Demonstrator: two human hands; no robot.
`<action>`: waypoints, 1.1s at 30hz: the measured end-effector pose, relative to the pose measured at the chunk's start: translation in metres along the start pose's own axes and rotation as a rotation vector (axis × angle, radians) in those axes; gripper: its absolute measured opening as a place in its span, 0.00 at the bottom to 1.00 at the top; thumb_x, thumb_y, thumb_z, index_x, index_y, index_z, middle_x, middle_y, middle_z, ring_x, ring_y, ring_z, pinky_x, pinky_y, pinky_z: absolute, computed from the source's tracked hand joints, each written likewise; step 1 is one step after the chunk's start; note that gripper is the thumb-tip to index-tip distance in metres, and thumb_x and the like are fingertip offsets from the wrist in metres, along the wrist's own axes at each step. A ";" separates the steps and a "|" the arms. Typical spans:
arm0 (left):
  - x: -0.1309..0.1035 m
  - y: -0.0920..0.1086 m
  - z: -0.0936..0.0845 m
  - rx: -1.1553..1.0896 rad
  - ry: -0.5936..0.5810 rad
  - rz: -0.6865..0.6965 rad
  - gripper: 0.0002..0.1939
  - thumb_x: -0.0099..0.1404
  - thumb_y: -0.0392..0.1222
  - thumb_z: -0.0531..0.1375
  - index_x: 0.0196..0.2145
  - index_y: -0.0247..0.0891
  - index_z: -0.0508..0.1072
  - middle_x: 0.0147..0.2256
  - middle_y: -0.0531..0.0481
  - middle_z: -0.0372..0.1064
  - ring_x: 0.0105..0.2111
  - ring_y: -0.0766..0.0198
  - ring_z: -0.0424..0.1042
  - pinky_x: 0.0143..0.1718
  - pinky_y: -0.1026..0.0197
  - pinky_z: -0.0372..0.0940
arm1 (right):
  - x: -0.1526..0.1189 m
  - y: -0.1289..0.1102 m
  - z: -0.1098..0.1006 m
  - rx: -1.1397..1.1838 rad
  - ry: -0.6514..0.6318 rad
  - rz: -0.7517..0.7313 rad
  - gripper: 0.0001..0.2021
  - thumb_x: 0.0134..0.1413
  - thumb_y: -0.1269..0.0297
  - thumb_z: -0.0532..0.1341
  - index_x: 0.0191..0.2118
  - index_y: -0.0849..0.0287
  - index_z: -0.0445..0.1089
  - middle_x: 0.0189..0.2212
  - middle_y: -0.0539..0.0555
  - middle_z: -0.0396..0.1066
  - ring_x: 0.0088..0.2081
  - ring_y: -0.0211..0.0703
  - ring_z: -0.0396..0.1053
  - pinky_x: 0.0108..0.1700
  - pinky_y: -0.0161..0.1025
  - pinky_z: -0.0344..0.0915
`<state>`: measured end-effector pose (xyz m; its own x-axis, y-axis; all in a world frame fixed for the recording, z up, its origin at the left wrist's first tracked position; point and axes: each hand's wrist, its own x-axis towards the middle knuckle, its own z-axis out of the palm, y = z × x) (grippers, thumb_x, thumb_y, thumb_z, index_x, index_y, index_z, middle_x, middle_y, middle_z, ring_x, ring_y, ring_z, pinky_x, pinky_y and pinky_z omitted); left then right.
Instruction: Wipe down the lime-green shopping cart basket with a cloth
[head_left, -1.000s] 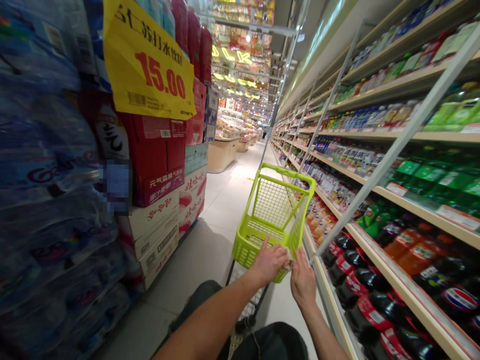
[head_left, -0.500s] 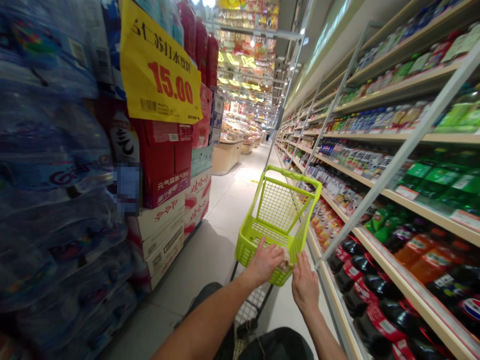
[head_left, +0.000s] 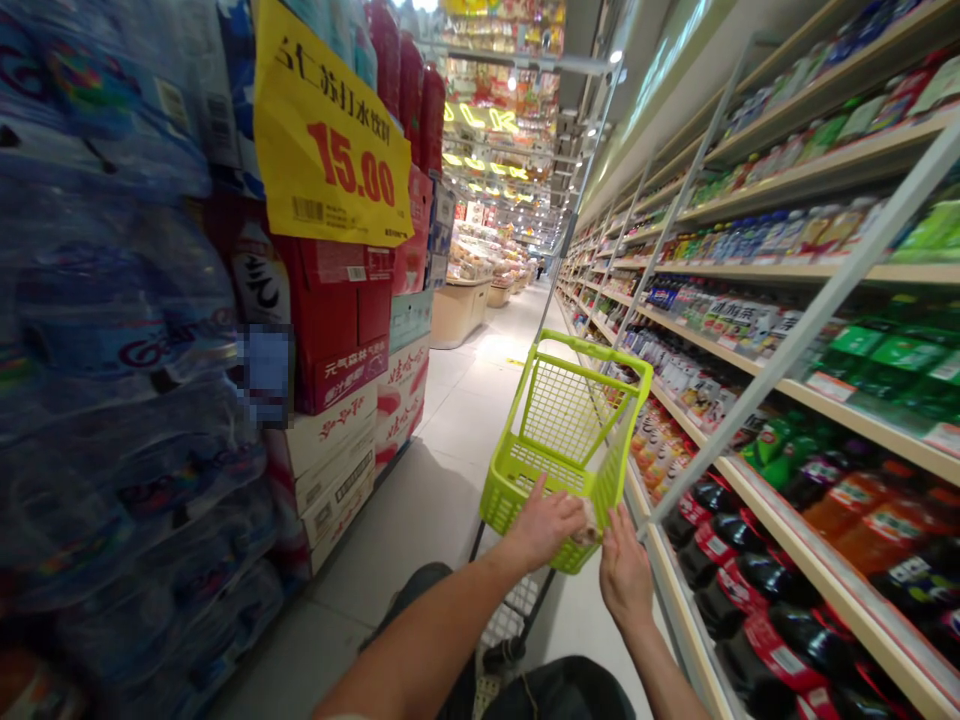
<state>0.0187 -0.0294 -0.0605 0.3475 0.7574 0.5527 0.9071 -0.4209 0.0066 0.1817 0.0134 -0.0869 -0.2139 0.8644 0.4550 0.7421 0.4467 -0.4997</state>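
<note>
pale bundle (head_left: 590, 522) partly hidden (by left hand (head_left: 547, 530)), water packs (head_left: 90, 335) cut off

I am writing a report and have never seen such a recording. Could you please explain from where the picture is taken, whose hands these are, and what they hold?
There is no machine here. A person wears a camera on the head, looking forward and down, so you see their own bare arms and dark-clothed legs.

The left hand has its fingers bent over a pale crumpled item at the near edge of a green basket; how firmly it grips is unclear. The right hand has fairly straight fingers at the basket's near right corner.

The basket is part of a cart on the pale floor. Shelves of bottled drinks run along the right; stacked boxes and a yellow price sign are on the left.
</note>
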 end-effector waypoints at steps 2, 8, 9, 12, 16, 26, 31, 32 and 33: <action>-0.012 -0.022 -0.012 0.006 -0.027 -0.061 0.11 0.65 0.39 0.49 0.43 0.46 0.67 0.50 0.54 0.65 0.49 0.63 0.62 0.59 0.44 0.35 | 0.000 0.001 -0.001 -0.005 0.002 0.015 0.31 0.55 0.54 0.36 0.54 0.71 0.59 0.58 0.63 0.52 0.58 0.50 0.50 0.55 0.53 0.48; -0.021 -0.034 -0.025 -0.023 -0.002 -0.250 0.12 0.65 0.38 0.49 0.44 0.48 0.66 0.50 0.56 0.65 0.48 0.66 0.63 0.59 0.46 0.37 | 0.003 -0.012 0.008 0.044 0.075 0.061 0.32 0.54 0.54 0.35 0.52 0.71 0.61 0.57 0.65 0.53 0.58 0.49 0.50 0.54 0.51 0.51; -0.016 -0.023 -0.019 -0.041 0.000 -0.206 0.12 0.65 0.39 0.49 0.44 0.48 0.67 0.50 0.56 0.65 0.48 0.65 0.63 0.59 0.46 0.38 | 0.003 -0.015 0.010 0.050 0.080 0.070 0.32 0.54 0.54 0.35 0.51 0.72 0.62 0.57 0.66 0.52 0.59 0.49 0.50 0.54 0.50 0.52; 0.001 0.009 -0.001 -0.059 0.000 -0.060 0.11 0.65 0.41 0.49 0.42 0.47 0.68 0.50 0.54 0.65 0.49 0.63 0.62 0.58 0.46 0.39 | 0.002 -0.017 0.008 0.050 0.064 0.071 0.33 0.55 0.53 0.34 0.51 0.73 0.61 0.58 0.67 0.51 0.59 0.49 0.49 0.54 0.49 0.52; -0.001 -0.001 -0.002 -0.040 -0.011 0.005 0.11 0.65 0.40 0.49 0.43 0.48 0.67 0.52 0.55 0.63 0.50 0.63 0.62 0.58 0.45 0.38 | 0.001 -0.010 0.000 0.053 0.043 0.029 0.33 0.55 0.53 0.34 0.51 0.72 0.62 0.56 0.66 0.54 0.58 0.48 0.51 0.55 0.50 0.51; -0.023 -0.015 -0.012 -0.032 0.055 -0.134 0.11 0.65 0.40 0.49 0.42 0.47 0.68 0.52 0.52 0.63 0.50 0.63 0.62 0.57 0.45 0.41 | -0.001 -0.021 0.014 0.060 0.105 0.045 0.32 0.54 0.53 0.35 0.51 0.72 0.62 0.57 0.68 0.51 0.58 0.53 0.50 0.53 0.52 0.52; -0.005 0.005 0.001 -0.065 0.008 0.010 0.12 0.66 0.43 0.47 0.42 0.45 0.68 0.52 0.53 0.63 0.50 0.63 0.61 0.58 0.46 0.40 | -0.002 -0.021 0.010 0.010 0.044 0.095 0.32 0.55 0.54 0.35 0.51 0.69 0.62 0.59 0.66 0.48 0.55 0.56 0.56 0.51 0.53 0.54; -0.008 -0.004 -0.003 -0.062 -0.003 -0.005 0.12 0.66 0.43 0.48 0.41 0.46 0.68 0.53 0.54 0.62 0.50 0.63 0.61 0.58 0.46 0.39 | -0.001 -0.020 0.008 -0.006 0.036 0.089 0.31 0.55 0.54 0.35 0.51 0.69 0.63 0.59 0.66 0.48 0.54 0.56 0.56 0.51 0.53 0.54; -0.013 -0.016 -0.008 -0.056 -0.012 -0.030 0.11 0.65 0.42 0.48 0.41 0.46 0.69 0.53 0.55 0.61 0.50 0.64 0.61 0.58 0.47 0.38 | 0.000 -0.018 0.006 -0.016 0.037 0.083 0.31 0.55 0.54 0.35 0.51 0.69 0.63 0.59 0.66 0.48 0.54 0.56 0.56 0.51 0.54 0.53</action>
<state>-0.0024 -0.0365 -0.0613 0.3238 0.7759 0.5413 0.9024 -0.4253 0.0698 0.1646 0.0065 -0.0826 -0.1280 0.8892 0.4393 0.7664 0.3698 -0.5252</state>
